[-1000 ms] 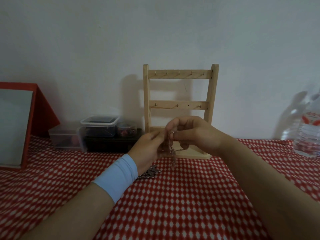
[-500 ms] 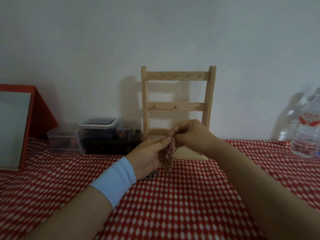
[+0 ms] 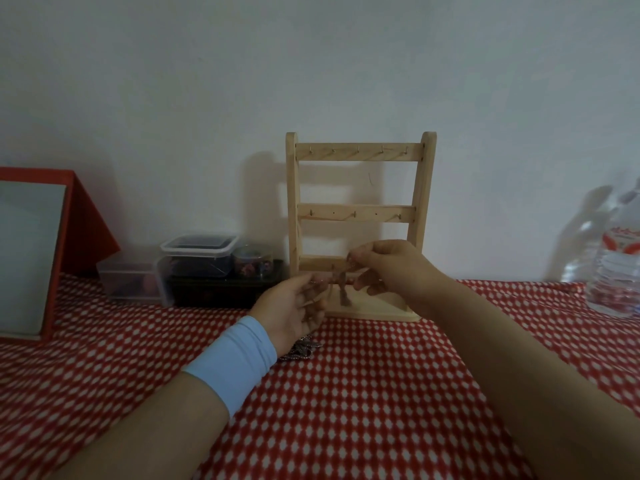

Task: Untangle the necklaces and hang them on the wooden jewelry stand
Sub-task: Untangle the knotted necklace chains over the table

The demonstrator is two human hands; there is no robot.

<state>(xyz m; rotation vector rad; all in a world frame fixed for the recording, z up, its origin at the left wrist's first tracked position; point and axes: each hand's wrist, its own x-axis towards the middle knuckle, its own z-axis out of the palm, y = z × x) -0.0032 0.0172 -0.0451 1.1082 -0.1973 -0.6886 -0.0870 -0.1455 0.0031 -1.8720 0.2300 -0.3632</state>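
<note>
Between hands: left hand (image 3: 294, 308) and right hand (image 3: 388, 268) pinching tangled chain (image 3: 341, 284); behind, jewelry stand (image 3: 360, 216) hooks bare; more necklaces (image 3: 301, 349) under left wrist; barely started imo

A red cloth (image 3: 346, 410) with a pattern of small white diamonds covers the table. At the far left stands a red frame (image 3: 83, 216) holding a grey panel (image 3: 27, 258), tilted back toward the white wall (image 3: 311, 64). Right of it, against the wall, sits a cluster of plastic boxes: a low clear box (image 3: 128, 282) on the left, a clear lidded tub (image 3: 199, 252) with dark contents stacked on a black tray (image 3: 221, 289), and a small round jar (image 3: 252, 260) just beside the tub, holding small coloured bits too blurred to name. At the right edge stands a clear plastic water bottle (image 3: 616, 268) with a red-and-white label.
</note>
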